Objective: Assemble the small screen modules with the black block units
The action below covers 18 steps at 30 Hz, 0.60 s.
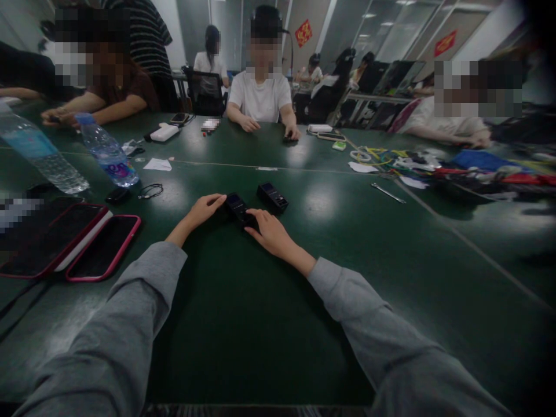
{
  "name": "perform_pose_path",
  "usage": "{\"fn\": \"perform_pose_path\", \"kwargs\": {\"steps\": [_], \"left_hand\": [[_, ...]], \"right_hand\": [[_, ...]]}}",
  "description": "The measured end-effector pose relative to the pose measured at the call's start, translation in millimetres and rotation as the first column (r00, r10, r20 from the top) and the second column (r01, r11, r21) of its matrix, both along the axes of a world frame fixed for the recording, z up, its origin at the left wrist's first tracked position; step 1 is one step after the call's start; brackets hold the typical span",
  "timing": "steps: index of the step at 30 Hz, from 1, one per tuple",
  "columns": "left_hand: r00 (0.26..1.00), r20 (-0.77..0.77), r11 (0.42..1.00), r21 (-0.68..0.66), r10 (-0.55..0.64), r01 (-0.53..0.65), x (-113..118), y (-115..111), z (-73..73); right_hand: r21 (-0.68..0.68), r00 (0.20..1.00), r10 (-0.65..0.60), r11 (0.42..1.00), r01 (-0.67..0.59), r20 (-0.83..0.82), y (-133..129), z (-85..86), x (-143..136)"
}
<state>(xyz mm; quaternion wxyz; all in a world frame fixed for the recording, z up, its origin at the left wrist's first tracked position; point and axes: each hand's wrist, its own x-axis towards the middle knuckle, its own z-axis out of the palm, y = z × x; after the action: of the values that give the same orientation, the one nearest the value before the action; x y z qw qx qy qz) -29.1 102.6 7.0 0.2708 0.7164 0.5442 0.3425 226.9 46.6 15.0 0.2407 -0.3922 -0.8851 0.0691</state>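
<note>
Left hand point(203, 212) touches a black device point(237, 207), grip unclear; right hand point(271, 233) grasps its near end, where slipping toward 2 o'clock could bump the similar device point(273, 197).

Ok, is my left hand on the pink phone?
No, your left hand touches a black device, and the pink phone lies well apart.

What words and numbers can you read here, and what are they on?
None that I can read for sure.
Middle red sign: gold marks, too blurred.
Right red sign: too blurred.
Big bottle, blue label: too blurred.
Small bottle, purple label: white marks, too blurred.
Left black gadget and right black gadget: screens too small to read.
</note>
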Motion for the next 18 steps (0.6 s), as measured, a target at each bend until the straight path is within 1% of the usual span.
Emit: {"fn": "perform_pose_path", "kwargs": {"steps": [5, 12, 18], "left_hand": [[1.000, 0.007, 1.000, -0.016, 0.019, -0.019, -0.6, 0.0, -0.6], [1.000, -0.005, 1.000, -0.016, 0.020, -0.020, -0.8, -0.8, 0.6], [1.000, 0.015, 1.000, -0.007, 0.006, -0.006, -0.3, -1.7, 1.3]], "right_hand": [[0.001, 1.000, 0.001, 1.000, -0.001, 0.003, 0.4, -0.6, 0.2], [-0.013, 1.000, 0.013, 1.000, -0.013, -0.023, -0.7, 0.8, 1.1], [-0.026, 1.000, 0.012, 1.000, -0.013, -0.024, -1.2, 2.6, 0.6]]}}
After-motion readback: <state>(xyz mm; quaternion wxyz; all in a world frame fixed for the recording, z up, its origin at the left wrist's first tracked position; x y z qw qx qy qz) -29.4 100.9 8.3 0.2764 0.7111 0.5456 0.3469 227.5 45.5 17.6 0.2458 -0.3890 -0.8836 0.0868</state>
